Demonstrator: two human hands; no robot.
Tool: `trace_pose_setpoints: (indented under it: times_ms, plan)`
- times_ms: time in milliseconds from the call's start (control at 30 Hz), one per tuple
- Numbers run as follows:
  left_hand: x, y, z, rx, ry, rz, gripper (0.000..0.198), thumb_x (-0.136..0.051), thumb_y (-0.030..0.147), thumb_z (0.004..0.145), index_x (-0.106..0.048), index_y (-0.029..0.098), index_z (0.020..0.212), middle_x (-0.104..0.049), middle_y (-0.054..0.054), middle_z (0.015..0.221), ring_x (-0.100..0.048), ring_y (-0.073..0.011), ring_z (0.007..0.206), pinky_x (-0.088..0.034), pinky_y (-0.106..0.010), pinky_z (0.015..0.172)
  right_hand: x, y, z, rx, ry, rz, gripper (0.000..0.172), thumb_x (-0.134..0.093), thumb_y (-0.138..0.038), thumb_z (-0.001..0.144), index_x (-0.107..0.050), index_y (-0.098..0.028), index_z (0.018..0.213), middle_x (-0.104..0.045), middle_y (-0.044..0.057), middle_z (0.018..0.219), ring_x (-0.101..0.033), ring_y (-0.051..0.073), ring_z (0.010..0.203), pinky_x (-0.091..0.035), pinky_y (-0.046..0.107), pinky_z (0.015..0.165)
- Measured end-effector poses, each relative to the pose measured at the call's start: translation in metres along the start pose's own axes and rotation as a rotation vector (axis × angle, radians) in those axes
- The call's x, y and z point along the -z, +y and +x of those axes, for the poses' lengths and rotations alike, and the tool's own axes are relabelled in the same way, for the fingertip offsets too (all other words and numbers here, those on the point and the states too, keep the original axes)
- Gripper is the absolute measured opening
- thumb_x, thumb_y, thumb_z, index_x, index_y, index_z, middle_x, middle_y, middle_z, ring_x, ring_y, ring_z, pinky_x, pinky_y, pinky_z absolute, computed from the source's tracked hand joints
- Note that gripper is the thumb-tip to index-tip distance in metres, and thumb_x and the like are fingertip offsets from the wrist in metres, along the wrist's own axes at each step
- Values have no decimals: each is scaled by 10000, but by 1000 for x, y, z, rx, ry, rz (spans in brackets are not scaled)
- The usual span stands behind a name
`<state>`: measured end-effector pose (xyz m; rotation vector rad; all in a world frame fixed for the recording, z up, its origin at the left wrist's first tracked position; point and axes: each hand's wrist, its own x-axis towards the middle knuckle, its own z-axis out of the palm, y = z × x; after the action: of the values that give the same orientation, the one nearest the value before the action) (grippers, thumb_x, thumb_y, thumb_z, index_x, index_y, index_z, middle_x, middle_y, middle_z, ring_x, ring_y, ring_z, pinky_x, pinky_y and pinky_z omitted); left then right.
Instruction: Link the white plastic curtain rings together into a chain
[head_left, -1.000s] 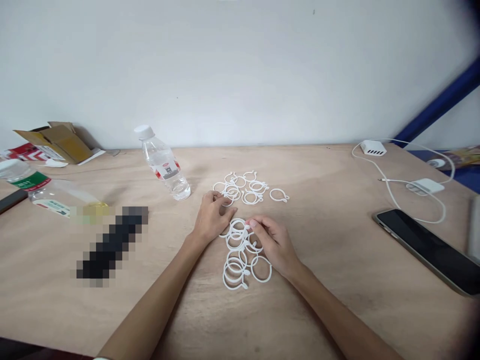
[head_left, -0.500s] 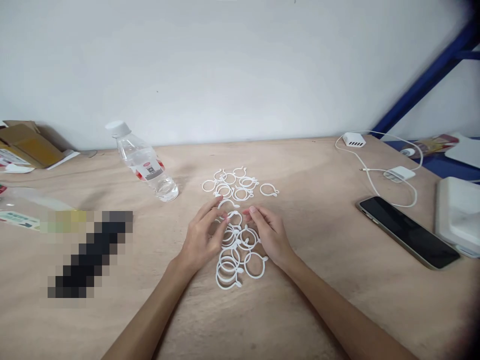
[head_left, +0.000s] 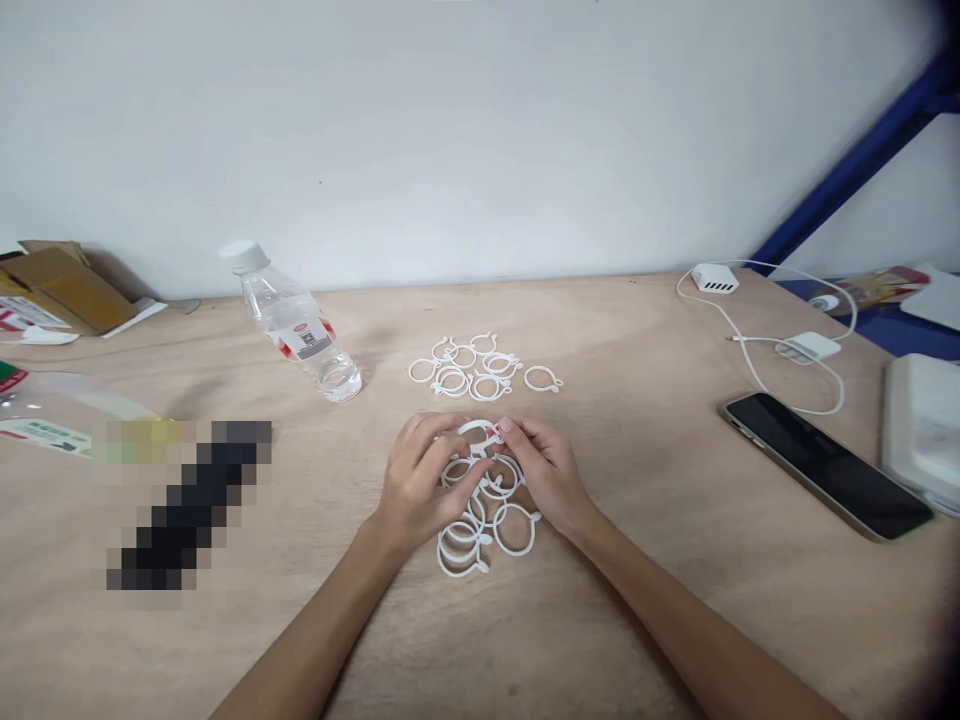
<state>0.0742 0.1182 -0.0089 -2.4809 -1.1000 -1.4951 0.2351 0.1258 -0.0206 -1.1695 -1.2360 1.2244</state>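
The left hand [head_left: 420, 485] and right hand [head_left: 547, 470] are close together, fingertips pinching a white plastic curtain ring [head_left: 478, 430] on top of a loose pile of overlapping rings [head_left: 516, 530] under the palms; a second cluster of rings [head_left: 465, 365] lies just beyond the hands, a water bottle [head_left: 296, 325] on its side to their left, a smartphone [head_left: 825, 465] to their right

rings [head_left: 459, 572] on table [head_left: 615, 600], bottle [head_left: 296, 330] left, phone [head_left: 825, 465] right

The left hand [head_left: 420, 483] and right hand [head_left: 547, 475] curl close together, forearms [head_left: 300, 622] angled inward.
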Motion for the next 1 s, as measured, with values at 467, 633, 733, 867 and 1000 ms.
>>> trace_pose_setpoints:
  times_ms: [467,633,733,867,1000]
  plan:
    - [5,-1,5,443,-355,-43,289,-545,324,882,-612,214,1141,-701,-57,995,-557,-231,909,-390,-406,834,1,0,-2,137,-20,-47,195,-624,-339,832,-728,-197,916,-736,58,907,-659,202,842,-505,325,766]
    - [8,-3,7,534,-350,-274,260,-571,343,869,-646,205,1076,-690,-65,1015,-576,-224,934,-442,-380,848,0,1,-2,104,-13,-40,218,-631,-356,830,-735,-199,940,-749,64,944,-675,217,868,-518,337,773]
    - [7,-5,5,568,-320,-342,268,-603,339,850,-643,194,1072,-676,-76,1007,-587,-225,943,-472,-366,826,0,0,-1,74,-26,-27,220,-625,-363,832,-743,-196,913,-758,63,931,-683,222,860,-526,336,769]
    - [6,-5,5,599,-337,-434,243,-615,325,846,-648,191,1046,-666,-81,974,-598,-220,913,-493,-353,802,1,-1,-1,64,-21,-59,253,-610,-396,832,-737,-179,864,-748,61,823,-672,212,763,-529,320,690]
    - [5,-3,6,608,-352,-462,179,-603,310,855,-661,193,977,-664,-72,911,-602,-208,860,-498,-331,760,2,-1,-2,57,-13,-90,294,-607,-427,825,-700,-160,748,-687,37,671,-614,170,620,-494,276,578]
